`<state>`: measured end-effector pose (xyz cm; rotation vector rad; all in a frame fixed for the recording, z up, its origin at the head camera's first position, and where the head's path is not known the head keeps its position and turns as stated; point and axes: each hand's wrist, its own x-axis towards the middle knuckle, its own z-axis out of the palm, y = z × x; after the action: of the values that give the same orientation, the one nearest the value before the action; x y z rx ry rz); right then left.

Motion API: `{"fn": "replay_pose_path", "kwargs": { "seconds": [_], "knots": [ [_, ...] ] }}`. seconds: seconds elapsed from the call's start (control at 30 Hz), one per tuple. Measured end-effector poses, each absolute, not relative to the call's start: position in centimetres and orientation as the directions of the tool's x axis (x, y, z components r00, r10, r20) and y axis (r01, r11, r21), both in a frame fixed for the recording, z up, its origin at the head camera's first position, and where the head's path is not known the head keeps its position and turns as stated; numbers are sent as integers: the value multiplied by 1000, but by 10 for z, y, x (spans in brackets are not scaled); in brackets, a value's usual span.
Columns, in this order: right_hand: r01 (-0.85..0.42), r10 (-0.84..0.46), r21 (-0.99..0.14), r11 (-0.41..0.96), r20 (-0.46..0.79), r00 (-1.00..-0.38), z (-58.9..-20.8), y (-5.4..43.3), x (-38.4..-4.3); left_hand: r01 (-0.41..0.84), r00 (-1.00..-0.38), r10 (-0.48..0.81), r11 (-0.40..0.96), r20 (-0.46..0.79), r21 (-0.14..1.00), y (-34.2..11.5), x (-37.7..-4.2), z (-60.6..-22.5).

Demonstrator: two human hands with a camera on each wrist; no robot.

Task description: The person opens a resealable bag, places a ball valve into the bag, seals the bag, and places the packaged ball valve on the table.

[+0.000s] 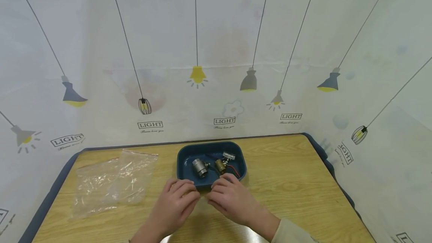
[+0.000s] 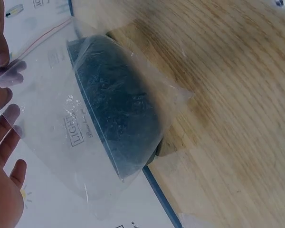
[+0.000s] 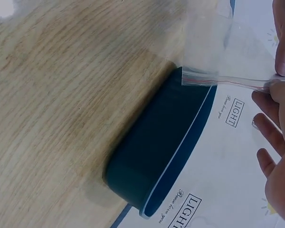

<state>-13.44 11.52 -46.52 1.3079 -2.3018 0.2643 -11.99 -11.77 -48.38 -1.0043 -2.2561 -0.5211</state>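
Clear plastic bag [image 3: 213,52], thin and crinkled with a red zip line, is pinched at its top edge in the grip of both the left hand [image 1: 175,205] and right hand [image 1: 233,198], just above the wood-grain surface [image 1: 287,183]. Beyond it, metal parts [image 1: 200,168] are held in an oval dark-blue tray [image 1: 183,156].

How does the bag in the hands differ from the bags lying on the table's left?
The held bag is lifted in front of the blue tray, pinched by both hands; the spare bags lie flat and untouched on the table. The held one is singular, the spares overlap. All are clear plastic with a red zip line.
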Motion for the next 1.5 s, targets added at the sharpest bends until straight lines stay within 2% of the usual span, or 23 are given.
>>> {"fn": "replay_pose_path", "kwargs": {
  "seconds": [0.23,0.5,0.73,0.9,1.1,1.23,1.43,1.5],
  "knots": [
    [-832,-733,61,552,511,-449,-468,114,-133,738,-544,526,671,654,75,-114,-120,-485],
    [-808,-694,90,583,572,-437,-474,114,-132,704,-610,514,701,604,114,-112,-120,-489],
    [-796,-682,60,603,557,-475,-476,113,-130,679,-645,500,722,578,133,-110,-117,-486],
    [-785,-648,31,618,586,-487,-477,112,-131,663,-620,452,739,642,120,-107,-115,-485],
    [-754,-598,-56,654,571,-562,-475,108,-129,646,-606,412,754,681,118,-101,-110,-487],
    [-730,-589,-88,678,529,-611,-472,106,-128,632,-633,371,754,680,177,-96,-108,-489],
    [-721,-586,-109,685,506,-633,-469,104,-126,581,-710,279,751,647,314,-91,-106,-487],
    [-719,-585,-112,685,504,-636,-469,103,-126,572,-717,264,752,646,327,-90,-106,-487]
  ]
}}
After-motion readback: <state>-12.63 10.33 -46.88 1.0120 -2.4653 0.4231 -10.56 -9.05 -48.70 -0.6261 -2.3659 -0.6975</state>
